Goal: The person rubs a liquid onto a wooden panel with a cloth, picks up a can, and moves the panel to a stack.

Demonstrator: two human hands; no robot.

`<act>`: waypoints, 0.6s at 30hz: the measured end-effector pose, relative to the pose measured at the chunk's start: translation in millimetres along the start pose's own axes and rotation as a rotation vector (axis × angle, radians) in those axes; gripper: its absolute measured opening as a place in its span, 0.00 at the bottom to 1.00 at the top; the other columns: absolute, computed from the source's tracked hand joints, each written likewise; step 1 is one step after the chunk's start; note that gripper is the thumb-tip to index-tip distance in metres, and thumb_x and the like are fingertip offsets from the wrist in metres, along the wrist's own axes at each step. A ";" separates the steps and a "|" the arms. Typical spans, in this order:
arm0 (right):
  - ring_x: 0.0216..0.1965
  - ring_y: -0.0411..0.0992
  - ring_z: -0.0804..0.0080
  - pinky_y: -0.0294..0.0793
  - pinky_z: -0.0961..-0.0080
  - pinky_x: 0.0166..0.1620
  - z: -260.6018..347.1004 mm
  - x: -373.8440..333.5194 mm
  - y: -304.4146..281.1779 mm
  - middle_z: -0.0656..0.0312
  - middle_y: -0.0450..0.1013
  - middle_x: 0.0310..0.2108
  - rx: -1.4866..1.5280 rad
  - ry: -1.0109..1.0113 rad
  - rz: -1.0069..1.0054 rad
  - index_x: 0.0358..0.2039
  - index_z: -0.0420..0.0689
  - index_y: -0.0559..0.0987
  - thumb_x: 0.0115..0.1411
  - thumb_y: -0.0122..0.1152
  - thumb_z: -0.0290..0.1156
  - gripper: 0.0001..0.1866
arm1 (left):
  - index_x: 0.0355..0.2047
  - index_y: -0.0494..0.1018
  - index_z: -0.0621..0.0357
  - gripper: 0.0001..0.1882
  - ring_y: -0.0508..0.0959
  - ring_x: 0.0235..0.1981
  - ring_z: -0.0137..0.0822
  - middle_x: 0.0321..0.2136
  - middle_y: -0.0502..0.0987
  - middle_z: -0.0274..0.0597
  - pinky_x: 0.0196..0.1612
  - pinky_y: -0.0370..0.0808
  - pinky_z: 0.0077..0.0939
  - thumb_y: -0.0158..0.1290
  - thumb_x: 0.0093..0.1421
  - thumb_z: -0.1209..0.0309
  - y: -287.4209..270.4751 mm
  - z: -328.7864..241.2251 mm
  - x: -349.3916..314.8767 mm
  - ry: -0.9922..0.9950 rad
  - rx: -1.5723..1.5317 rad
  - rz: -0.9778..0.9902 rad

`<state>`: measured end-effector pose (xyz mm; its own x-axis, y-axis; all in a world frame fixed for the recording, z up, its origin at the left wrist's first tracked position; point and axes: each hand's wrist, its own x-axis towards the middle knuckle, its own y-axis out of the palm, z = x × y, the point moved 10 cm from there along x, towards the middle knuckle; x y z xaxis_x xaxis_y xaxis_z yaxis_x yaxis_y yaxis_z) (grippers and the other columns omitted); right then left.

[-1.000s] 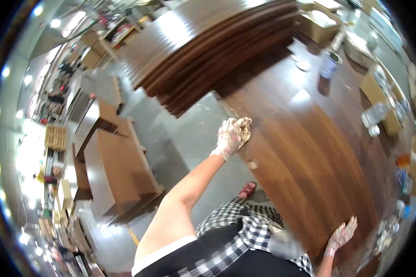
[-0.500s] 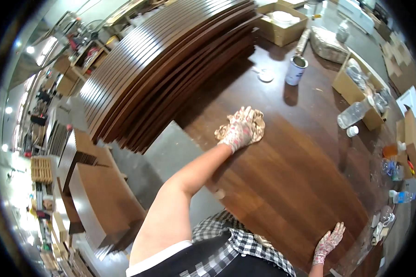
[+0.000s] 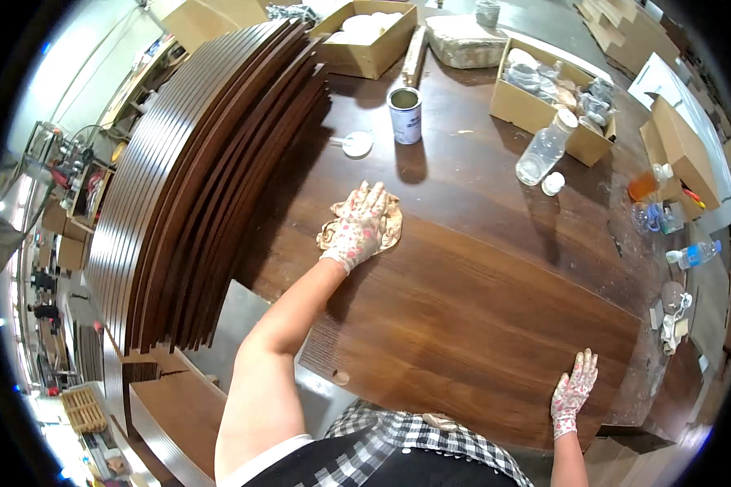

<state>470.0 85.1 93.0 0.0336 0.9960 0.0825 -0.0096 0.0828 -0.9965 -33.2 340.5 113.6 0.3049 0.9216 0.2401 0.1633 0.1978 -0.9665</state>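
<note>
My left hand [image 3: 356, 235], in a floral-patterned glove, presses a crumpled, stained tan rag [image 3: 392, 222] onto the far left part of a brown wooden panel [image 3: 463, 316]. The rag bunches out around the fingers. Towards the panel's right end, my right hand [image 3: 574, 391] rests flat on the wood in a matching glove, fingers stretched out and holding nothing. Beyond the rag, an opened metal can [image 3: 406, 118] stands upright on the brown table. A small white dish or lid [image 3: 357, 144] lies to the can's left.
A tall stack of curved, dark brown panels [image 3: 211, 187] stands at the left. Cardboard boxes [image 3: 365, 53] with contents line the back. At the right are a clear bottle [image 3: 544, 150], a white cap [image 3: 553, 184], a bottle of orange liquid [image 3: 646, 185] and a water bottle [image 3: 697, 255].
The view has turned and shifted, so the table appears rotated and more to the left. My left hand still presses the rag on the panel; my right hand still lies flat.
</note>
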 end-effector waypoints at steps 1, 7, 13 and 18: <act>0.72 0.43 0.52 0.41 0.50 0.70 -4.4 -5.9 3.0 0.55 0.48 0.70 -0.008 0.015 -0.004 0.67 0.43 0.55 0.55 0.53 0.26 0.38 | 0.60 0.63 0.63 0.32 0.58 0.65 0.57 0.63 0.60 0.56 0.67 0.54 0.46 0.52 0.55 0.64 -0.6 -20.7 15.0 0.004 -0.056 0.033; 0.71 0.43 0.51 0.43 0.49 0.70 -9.3 -4.3 -3.2 0.54 0.49 0.70 -0.022 0.032 0.001 0.66 0.44 0.57 0.56 0.53 0.27 0.37 | 0.61 0.62 0.60 0.29 0.58 0.66 0.52 0.64 0.60 0.55 0.69 0.52 0.45 0.48 0.57 0.70 26.0 -214.1 29.3 0.447 -0.321 0.071; 0.71 0.45 0.50 0.44 0.49 0.69 -26.6 23.0 -4.4 0.54 0.52 0.68 0.011 0.048 0.008 0.64 0.43 0.61 0.55 0.57 0.31 0.35 | 0.61 0.62 0.59 0.33 0.59 0.65 0.55 0.63 0.61 0.55 0.68 0.52 0.46 0.53 0.55 0.65 25.9 -106.6 47.2 0.113 -0.070 0.112; 0.71 0.45 0.50 0.44 0.49 0.69 -31.6 30.4 -3.4 0.54 0.52 0.68 0.061 0.062 0.010 0.63 0.43 0.63 0.53 0.62 0.35 0.37 | 0.60 0.64 0.60 0.37 0.60 0.65 0.55 0.64 0.61 0.54 0.67 0.54 0.49 0.58 0.50 0.61 55.5 -250.3 63.1 0.396 -0.143 0.001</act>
<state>502.6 114.0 98.5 0.0952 0.9930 0.0695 -0.0712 0.0765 -0.9945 230.0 326.1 97.6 0.6376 0.7168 0.2822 0.2831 0.1226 -0.9512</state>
